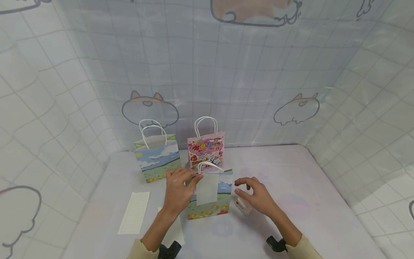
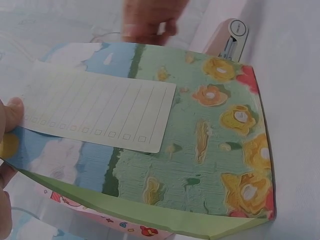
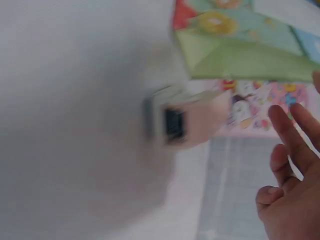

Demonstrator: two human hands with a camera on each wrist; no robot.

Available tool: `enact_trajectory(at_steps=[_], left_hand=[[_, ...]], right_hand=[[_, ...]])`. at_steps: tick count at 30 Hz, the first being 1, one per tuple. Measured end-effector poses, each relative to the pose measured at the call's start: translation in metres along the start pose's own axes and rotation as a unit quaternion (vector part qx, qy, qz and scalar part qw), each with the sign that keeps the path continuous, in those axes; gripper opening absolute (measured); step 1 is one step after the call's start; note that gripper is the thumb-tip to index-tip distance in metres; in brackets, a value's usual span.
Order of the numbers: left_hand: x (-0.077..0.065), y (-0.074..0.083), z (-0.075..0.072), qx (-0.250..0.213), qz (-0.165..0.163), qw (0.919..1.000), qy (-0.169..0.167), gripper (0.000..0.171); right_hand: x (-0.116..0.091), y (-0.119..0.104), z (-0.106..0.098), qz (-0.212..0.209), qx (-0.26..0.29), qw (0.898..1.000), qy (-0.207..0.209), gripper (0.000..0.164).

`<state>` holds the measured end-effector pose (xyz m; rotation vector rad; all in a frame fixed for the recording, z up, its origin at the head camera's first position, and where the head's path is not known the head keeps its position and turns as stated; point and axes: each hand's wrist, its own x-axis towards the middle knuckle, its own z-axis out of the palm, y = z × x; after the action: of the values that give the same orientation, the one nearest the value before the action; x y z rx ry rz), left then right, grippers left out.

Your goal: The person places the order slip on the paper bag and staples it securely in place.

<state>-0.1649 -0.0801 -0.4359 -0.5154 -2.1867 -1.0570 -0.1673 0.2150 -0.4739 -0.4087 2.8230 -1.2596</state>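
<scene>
A paper gift bag [image 1: 208, 212] with a sky-and-flower-meadow print stands in front of me, its white handles up. A pale lined checklist sheet [image 2: 100, 107] lies against its front, over the printed clouds. My left hand [image 1: 179, 190] pinches the bag's top left edge together with the sheet, thumb in front. To the right of the bag my right hand [image 1: 258, 196] hovers with its fingers loosely bent and nothing in them. Below that hand a small pink stapler [image 1: 243, 206] stands on the table, also seen in the right wrist view as a blurred pink stapler [image 3: 192, 120].
Behind stand a second meadow-print bag [image 1: 158, 162] at left and a pink cartoon bag [image 1: 206, 149] in the middle. One lined sheet [image 1: 134, 213] lies at the left; another sheet [image 1: 174, 232] is partly under my left forearm. Grid-patterned sheeting [image 1: 242, 72] surrounds the table.
</scene>
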Motion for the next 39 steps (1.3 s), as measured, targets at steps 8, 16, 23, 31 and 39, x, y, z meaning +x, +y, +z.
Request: enact_trajectory(at_steps=[8, 16, 23, 31, 39], left_hand=[[-0.002, -0.001, 0.001, 0.006, -0.003, 1.0000, 0.003, 0.018], [-0.001, -0.001, 0.001, 0.022, 0.002, 0.9997, 0.011, 0.020], [0.000, -0.003, 0.001, 0.024, 0.009, 0.9996, 0.014, 0.020], [0.001, -0.004, 0.002, 0.021, 0.006, 0.9997, 0.014, 0.019], [0.000, -0.005, 0.003, 0.023, 0.006, 0.9996, 0.014, 0.019]], right_hand=[[-0.011, 0.034, 0.005, 0.036, -0.009, 0.999, -0.033, 0.038], [-0.017, 0.054, 0.005, 0.083, -0.047, 0.995, -0.030, 0.036], [-0.018, 0.057, 0.005, 0.111, -0.064, 0.991, -0.042, 0.038], [-0.019, 0.056, 0.005, 0.115, -0.064, 0.990, -0.043, 0.041], [-0.020, 0.055, 0.005, 0.103, -0.051, 0.992, -0.054, 0.044]])
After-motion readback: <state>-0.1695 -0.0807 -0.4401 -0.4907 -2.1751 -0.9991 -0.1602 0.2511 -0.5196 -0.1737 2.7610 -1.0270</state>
